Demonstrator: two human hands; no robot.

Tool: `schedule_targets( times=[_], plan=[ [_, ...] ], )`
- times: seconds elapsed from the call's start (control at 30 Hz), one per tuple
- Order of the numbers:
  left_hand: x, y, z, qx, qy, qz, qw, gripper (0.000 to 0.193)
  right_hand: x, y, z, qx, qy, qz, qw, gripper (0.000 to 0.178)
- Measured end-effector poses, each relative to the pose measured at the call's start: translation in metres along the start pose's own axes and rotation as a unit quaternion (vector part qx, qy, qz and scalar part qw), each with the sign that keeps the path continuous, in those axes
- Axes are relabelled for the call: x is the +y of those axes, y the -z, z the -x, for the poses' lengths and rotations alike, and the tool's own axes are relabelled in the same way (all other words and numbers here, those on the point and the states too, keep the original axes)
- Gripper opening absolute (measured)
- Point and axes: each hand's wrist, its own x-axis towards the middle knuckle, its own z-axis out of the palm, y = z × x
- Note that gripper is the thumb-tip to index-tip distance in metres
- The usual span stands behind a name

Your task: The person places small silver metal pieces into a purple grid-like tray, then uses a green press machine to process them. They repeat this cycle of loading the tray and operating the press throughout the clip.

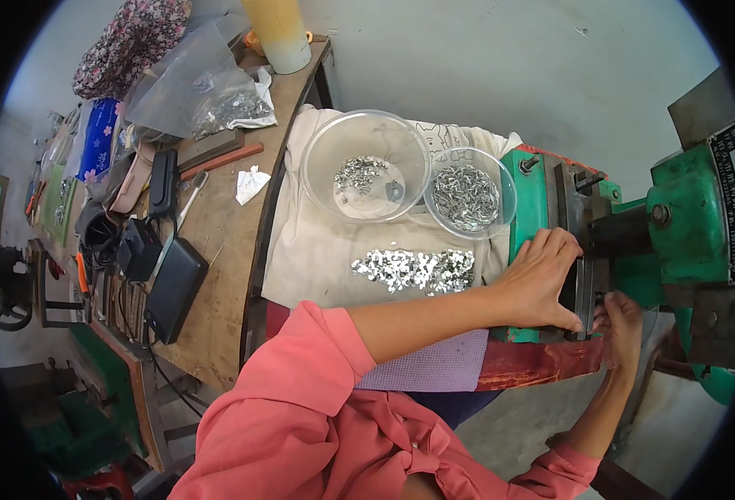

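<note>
Left hand (540,279): thumb and fingers spread apart, tips touching the dark metal fixture (587,283) on the green machine (531,196), right side of scene. Right hand (621,323): fingers curled at the fixture's near right edge; whether anything is gripped, cannot tell.

Large clear tub (321,142), centre far: small metal pieces (359,175), partly covering the bottom. Smaller clear tub (511,204), just right of it: dense heap of slim shiny pieces (465,197). Loose pile of flat silvery pieces (417,271): nearer, on pale cloth (301,250). Clear plastic bag (180,83), far left: metal pieces inside.
</note>
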Motion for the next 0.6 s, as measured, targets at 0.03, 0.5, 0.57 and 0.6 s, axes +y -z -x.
schedule_targets(
  times=[0.03,0.5,0.57,0.6],
  plan=[
    [-0.001,-0.001,0.001,0.006,-0.001,-0.002,1.000,0.096,0.001,0.001,-0.003,-0.006,0.001,0.003,1.000,0.022],
    [0.000,0.004,0.008,0.026,-0.017,0.014,0.999,0.083,0.026,-0.036,0.057,0.120,0.192,0.167,0.960,0.026],
    [0.003,0.006,0.013,0.056,-0.023,0.011,0.998,0.076,0.027,-0.044,0.067,0.096,0.233,0.316,0.915,0.023],
    [0.006,0.007,0.015,0.066,-0.030,0.008,0.997,0.073,0.023,-0.050,0.070,0.101,0.246,0.343,0.901,0.022]
  ],
)
